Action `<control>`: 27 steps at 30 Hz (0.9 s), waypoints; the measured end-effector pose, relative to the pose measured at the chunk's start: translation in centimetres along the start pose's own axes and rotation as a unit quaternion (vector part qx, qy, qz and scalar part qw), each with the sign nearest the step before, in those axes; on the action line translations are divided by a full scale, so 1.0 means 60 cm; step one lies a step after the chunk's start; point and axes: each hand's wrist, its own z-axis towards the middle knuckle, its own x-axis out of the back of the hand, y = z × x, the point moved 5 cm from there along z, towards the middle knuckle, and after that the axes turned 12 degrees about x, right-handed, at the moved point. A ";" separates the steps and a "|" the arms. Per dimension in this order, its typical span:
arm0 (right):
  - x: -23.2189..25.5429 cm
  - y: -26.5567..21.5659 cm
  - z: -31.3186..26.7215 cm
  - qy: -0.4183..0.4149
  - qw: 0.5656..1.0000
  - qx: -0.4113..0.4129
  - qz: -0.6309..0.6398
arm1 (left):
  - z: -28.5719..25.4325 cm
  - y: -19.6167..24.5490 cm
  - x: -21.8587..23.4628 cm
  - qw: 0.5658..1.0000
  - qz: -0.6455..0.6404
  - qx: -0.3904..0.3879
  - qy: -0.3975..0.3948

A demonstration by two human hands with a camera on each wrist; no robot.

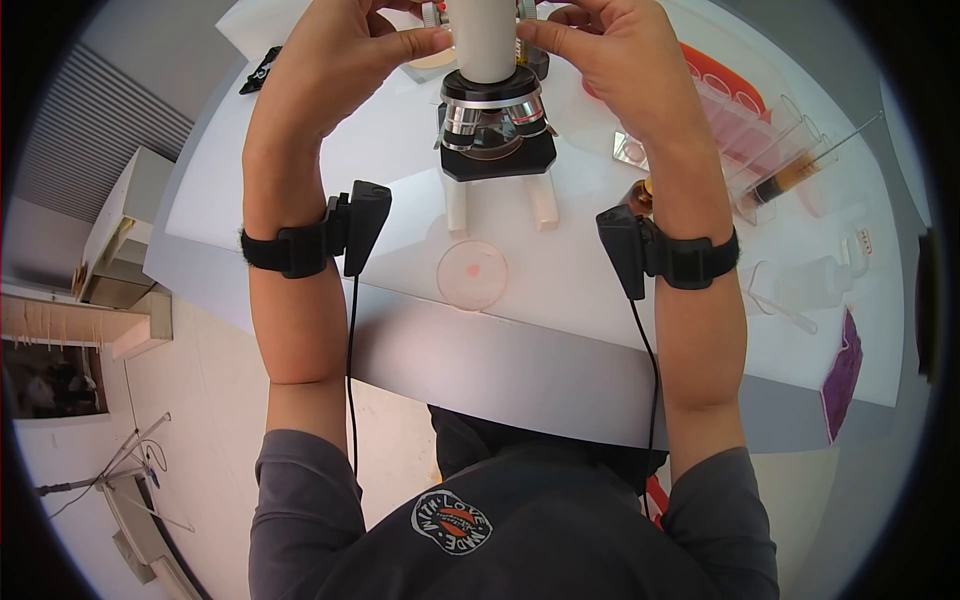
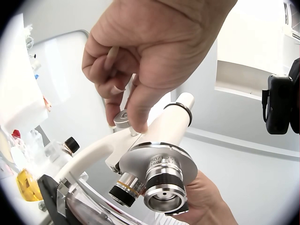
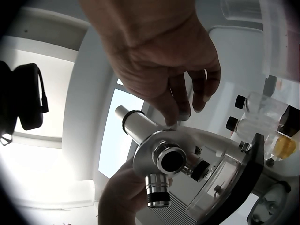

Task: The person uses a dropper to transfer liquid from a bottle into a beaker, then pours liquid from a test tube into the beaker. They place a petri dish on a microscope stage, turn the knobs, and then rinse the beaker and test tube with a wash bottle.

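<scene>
A white microscope (image 1: pixel 485 45) with a black stage (image 1: pixel 498 160) stands upright on the table, a hand at each side of its tube. My left hand (image 1: pixel 345 60) pinches the ridged silver knob (image 2: pixel 123 119) between thumb and fingers. On the other side my right hand (image 1: pixel 625 60) has thumb and fingers round the opposite knob (image 3: pixel 184 115), which they partly cover. Below the tube, silver objective lenses (image 2: pixel 165 190) point down at the stage. A round clear dish (image 1: pixel 472 275) with a small pink spot lies in front of the microscope's base.
To the right are an orange rack (image 1: pixel 690 62) with tubes, a cylinder holding dark liquid (image 1: pixel 768 190), a small brown bottle (image 1: pixel 640 195), clear plasticware (image 1: pixel 815 283) and a purple cloth (image 1: pixel 842 375). A black packet (image 1: pixel 262 72) lies at the back left. The table's front edge (image 1: pixel 500 375) is near my body.
</scene>
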 end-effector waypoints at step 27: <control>-0.002 0.015 0.004 0.016 1.000 0.010 -0.010 | 0.008 -0.002 -0.003 1.000 0.022 0.017 0.012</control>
